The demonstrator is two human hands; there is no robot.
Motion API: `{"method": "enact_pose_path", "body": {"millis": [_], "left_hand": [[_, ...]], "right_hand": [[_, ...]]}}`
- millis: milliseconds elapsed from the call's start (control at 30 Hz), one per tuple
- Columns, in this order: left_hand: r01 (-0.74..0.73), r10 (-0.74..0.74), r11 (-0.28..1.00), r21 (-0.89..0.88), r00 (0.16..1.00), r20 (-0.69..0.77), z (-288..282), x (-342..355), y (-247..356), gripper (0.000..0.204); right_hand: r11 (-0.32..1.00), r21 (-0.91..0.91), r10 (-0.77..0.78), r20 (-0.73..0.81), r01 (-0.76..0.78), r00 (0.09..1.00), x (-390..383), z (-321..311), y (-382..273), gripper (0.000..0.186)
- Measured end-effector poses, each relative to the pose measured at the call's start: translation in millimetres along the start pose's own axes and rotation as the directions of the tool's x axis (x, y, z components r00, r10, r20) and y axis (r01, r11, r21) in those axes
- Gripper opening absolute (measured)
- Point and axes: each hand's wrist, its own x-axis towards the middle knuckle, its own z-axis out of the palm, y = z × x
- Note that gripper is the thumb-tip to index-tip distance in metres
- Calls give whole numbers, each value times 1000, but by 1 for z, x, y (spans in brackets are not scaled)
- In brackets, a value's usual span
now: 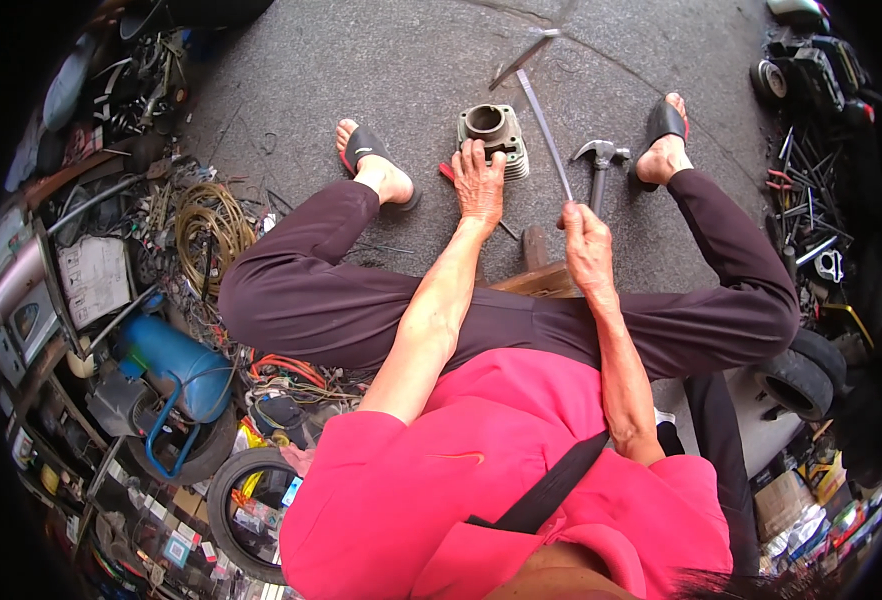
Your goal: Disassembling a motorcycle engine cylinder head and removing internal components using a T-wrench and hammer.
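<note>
A grey metal engine cylinder [514, 130] with cooling fins stands on the floor between my feet, its round bore facing up. My left hand [479, 185] grips its near side, with the fingers curled over the top edge. Closed around the end of a long, thin metal handle is my right hand [588, 245]. That handle belongs to a hammer [543, 115] with a narrow, pointed head, which reaches out beyond the cylinder to the right. A claw hammer [599, 168] lies just past my right hand. Partly hidden beside my left hand is a red-handled tool [448, 171].
Below my hands is a piece of wood [539, 280]. Coiled tubing [201, 235], a blue air tank [176, 365] and a tyre [223, 510] crowd the left side. To the right lie several metal tools [811, 190] and black tyres [801, 380].
</note>
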Motion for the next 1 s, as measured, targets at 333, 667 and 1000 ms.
{"method": "enact_pose_path", "body": {"millis": [333,667,1000], "left_hand": [[14,-13,1000,-4,996,89,-1,-4,-2,21],[26,-24,999,-29,996,86,-5,-1,0,27],[284,-239,940,-188,944,229,-28,41,-7,48]], "right_hand": [[986,-166,19,86,-4,996,0,-12,-26,42],[922,-352,227,157,-161,961,-5,-1,-4,43],[992,124,30,-88,-19,996,10,-4,-5,37]]}}
